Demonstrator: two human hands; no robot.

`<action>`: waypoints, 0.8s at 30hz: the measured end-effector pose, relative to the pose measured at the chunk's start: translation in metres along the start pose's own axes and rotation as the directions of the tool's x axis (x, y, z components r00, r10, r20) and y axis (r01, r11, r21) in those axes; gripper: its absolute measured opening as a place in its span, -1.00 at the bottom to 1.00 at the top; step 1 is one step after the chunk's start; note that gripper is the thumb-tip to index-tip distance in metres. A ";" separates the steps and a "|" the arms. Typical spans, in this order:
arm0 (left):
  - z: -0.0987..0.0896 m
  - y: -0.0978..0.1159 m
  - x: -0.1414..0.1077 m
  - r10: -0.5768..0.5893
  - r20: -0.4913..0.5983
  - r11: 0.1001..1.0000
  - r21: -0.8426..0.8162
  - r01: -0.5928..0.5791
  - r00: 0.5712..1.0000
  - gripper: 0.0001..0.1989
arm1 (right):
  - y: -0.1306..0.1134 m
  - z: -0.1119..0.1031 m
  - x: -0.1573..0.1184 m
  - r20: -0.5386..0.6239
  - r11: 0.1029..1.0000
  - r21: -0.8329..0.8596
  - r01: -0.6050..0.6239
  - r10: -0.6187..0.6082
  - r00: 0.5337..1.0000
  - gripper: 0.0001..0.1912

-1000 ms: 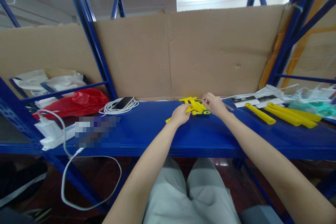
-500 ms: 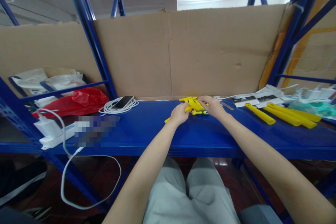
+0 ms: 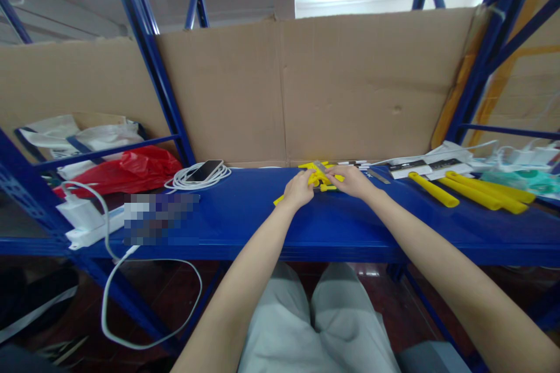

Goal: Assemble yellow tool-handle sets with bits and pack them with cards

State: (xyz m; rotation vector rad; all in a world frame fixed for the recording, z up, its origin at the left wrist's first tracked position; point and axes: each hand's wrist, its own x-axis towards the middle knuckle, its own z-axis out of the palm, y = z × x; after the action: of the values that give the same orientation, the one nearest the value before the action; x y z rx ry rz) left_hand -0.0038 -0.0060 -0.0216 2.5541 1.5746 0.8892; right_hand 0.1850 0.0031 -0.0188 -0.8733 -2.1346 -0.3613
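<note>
My left hand (image 3: 299,189) is closed round a yellow handle (image 3: 278,200), whose end sticks out below the fist. Just to its right, my right hand (image 3: 352,181) pinches a small flat grey metal piece (image 3: 321,166) against the yellow parts. More yellow pieces (image 3: 322,178) lie behind and between the fingers. A yellow screwdriver (image 3: 328,187) rests on the blue table (image 3: 245,210) under the hands, partly covered by my right hand.
Three yellow handles (image 3: 433,189) and black-and-white packets (image 3: 409,169) lie on the right. A grey metal strip (image 3: 378,176) is behind my right hand. On the left are a phone (image 3: 205,170), coiled white cable, power strip (image 3: 98,230) and red bag (image 3: 131,169).
My right hand has shifted slightly left and down over the screwdriver. The grey metal piece now shows between my hands.
</note>
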 end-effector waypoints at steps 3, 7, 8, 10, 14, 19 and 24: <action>-0.002 0.001 -0.002 0.016 0.048 0.997 0.074 -0.019 0.999 -0.49 | -0.003 -0.001 0.001 0.015 1.000 -0.004 0.008 -0.008 1.000 -0.73; -0.004 0.002 -0.003 0.029 0.119 0.983 0.176 -0.050 0.992 -0.46 | -0.005 -0.004 0.001 0.038 1.000 0.008 0.002 -0.003 0.999 -0.69; -0.004 0.002 -0.003 0.033 0.131 0.979 0.194 -0.058 0.991 -0.45 | -0.006 -0.005 0.001 0.040 1.000 0.016 -0.006 0.006 0.999 -0.68; -0.003 0.002 -0.003 0.044 0.148 0.972 0.222 -0.076 0.988 -0.44 | -0.007 -0.007 0.000 0.045 0.999 0.040 -0.033 0.031 0.999 -0.67; -0.002 0.000 -0.002 0.061 0.159 0.963 0.250 -0.100 0.985 -0.42 | -0.008 -0.010 0.001 0.070 0.982 0.124 -0.145 0.138 0.988 -0.71; -0.003 0.000 -0.002 0.069 0.154 0.964 0.243 -0.105 0.986 -0.42 | -0.002 -0.005 0.002 0.032 0.866 0.361 -0.347 0.360 0.932 -0.79; -0.004 0.003 -0.003 0.078 0.168 0.965 0.236 -0.117 0.983 -0.41 | 0.005 0.006 0.004 0.076 0.669 0.561 -0.487 0.544 0.836 -0.78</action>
State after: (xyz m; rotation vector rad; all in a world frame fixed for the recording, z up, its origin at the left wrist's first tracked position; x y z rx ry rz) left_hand -0.0044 -0.0112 -0.0192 2.8094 1.6152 0.5078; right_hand 0.1834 0.0122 -0.0199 -1.0209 -1.6462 0.5000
